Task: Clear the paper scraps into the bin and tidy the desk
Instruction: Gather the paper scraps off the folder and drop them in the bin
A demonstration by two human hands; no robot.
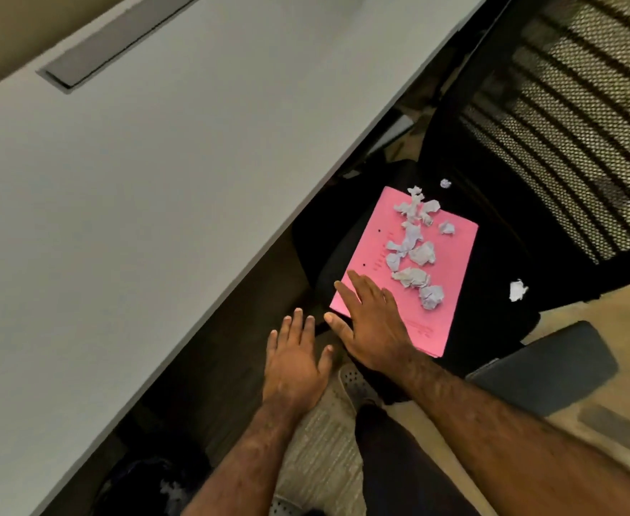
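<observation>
Item: pink folder (451, 288) on chair seat (492, 310), loaded with paper scraps (414, 251). Right hand (373, 329) laid flat, grip spread; left hand (294, 359) spread, empty. Risk: scraps spilled if folder is tilted.

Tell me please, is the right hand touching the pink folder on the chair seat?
Touching. The head view shows the right hand lying flat with straight fingers across the near corner of the pink folder, with no gap visible.

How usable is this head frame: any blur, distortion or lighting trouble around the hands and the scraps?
Head view: strongly tilted, wide-angle, so the desk edge runs diagonally. The paper scraps on the pink folder are readable but soft. The left hand and right hand show slight blur. Under the desk it is dim, and the bin at bottom left is hardly legible. No glare.
</observation>
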